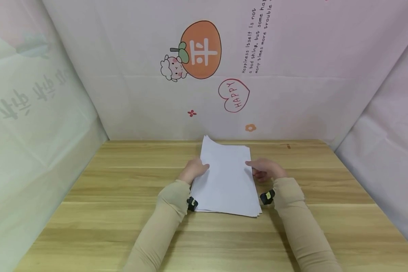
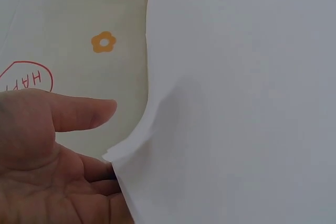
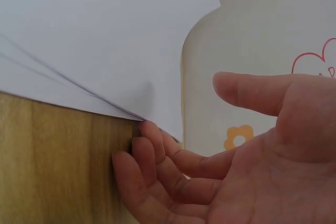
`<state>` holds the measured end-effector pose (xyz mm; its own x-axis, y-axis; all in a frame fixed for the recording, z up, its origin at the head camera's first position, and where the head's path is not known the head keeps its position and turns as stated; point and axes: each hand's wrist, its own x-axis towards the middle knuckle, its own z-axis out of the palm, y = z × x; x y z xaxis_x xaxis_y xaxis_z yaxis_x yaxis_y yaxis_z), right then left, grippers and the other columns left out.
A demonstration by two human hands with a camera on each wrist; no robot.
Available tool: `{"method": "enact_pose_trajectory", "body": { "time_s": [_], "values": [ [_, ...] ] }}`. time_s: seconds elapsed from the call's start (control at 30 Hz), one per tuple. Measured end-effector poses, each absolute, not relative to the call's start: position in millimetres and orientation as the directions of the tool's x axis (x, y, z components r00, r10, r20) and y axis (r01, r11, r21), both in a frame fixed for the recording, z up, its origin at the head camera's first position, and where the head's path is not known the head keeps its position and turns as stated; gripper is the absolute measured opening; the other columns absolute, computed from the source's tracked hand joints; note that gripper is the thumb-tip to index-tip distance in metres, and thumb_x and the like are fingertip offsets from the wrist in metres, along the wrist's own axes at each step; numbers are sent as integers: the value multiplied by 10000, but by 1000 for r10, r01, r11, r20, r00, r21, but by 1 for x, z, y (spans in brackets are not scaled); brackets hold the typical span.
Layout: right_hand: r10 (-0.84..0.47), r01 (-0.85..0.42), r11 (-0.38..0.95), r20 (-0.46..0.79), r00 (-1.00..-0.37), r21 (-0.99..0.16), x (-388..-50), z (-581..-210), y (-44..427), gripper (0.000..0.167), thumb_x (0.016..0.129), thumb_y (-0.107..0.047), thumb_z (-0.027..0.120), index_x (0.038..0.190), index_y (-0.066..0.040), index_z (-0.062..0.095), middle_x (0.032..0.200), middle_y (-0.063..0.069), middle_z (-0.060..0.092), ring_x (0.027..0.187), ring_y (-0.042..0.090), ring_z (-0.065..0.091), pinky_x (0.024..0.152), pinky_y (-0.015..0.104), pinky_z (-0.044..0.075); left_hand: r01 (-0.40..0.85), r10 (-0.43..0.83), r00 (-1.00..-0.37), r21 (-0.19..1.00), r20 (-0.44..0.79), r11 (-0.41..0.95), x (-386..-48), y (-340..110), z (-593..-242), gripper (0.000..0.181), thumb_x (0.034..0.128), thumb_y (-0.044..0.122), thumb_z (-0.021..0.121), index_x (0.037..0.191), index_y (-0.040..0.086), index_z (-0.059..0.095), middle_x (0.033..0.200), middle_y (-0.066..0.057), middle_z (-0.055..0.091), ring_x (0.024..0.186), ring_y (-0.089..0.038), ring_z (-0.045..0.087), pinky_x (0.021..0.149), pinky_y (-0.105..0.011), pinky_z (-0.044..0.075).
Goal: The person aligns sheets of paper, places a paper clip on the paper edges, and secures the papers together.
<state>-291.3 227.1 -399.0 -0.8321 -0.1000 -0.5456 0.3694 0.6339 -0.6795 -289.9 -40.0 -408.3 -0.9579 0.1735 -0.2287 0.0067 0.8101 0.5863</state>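
White paper sheets (image 1: 227, 179) lie in a slightly fanned stack on the table, the far left corner bent upward. At the left edge is my left hand (image 1: 194, 170); in the left wrist view its thumb stands apart from the sheets (image 2: 236, 98), and the fingers of the left hand (image 2: 63, 156) pass partly behind them, hidden there. My right hand (image 1: 266, 169) is at the right edge. In the right wrist view, the right hand (image 3: 210, 166) touches the edge of the sheets (image 3: 100, 35) with bent fingertips, its thumb raised away from the paper.
The wooden table (image 1: 129, 219) extends around the stack to a printed cloth backdrop (image 1: 139, 109) behind, with cloth at both sides. A small brown mark or item (image 1: 288, 146) is near the table's far right edge. Dark devices sit at both wrists.
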Motion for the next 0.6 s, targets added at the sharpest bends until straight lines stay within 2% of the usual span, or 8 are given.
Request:
{"method": "enact_pose_trajectory", "body": {
  "time_s": [0.2,0.4,0.5,0.6],
  "values": [
    [-92,393,598,-547,-832,-698,-294,-400,230,384,980,-385,461,845,-27,488,694,0,483,654,129,483,680,294,513,13,198,-952,615,-233,788,-288,-41,-406,537,966,326,493,1259,-124,493,1056,-190,565,883,-249,495,783,-373,454],
    [-79,406,586,-547,-833,-702,-292,-399,226,356,968,-383,483,854,-51,423,747,15,444,680,124,477,709,307,514,16,210,-947,617,-243,787,-289,-44,-410,597,959,345,500,1318,-129,442,1267,-243,542,1005,-282,525,917,-421,460],
    [-83,405,577,-545,-834,-709,-290,-399,223,374,971,-370,482,987,-1,427,879,76,445,795,174,509,785,348,527,9,215,-943,628,-253,778,-289,-46,-412,618,954,354,506,1333,-127,425,1316,-253,513,1103,-315,532,961,-434,445],
    [-110,401,563,-547,-830,-722,-288,-399,222,508,980,-363,467,1232,72,390,1073,181,469,978,276,550,862,412,524,-11,212,-940,643,-268,766,-289,-48,-413,636,954,361,507,1356,-120,400,1373,-260,468,1210,-342,496,1010,-449,417]
  ]
}}
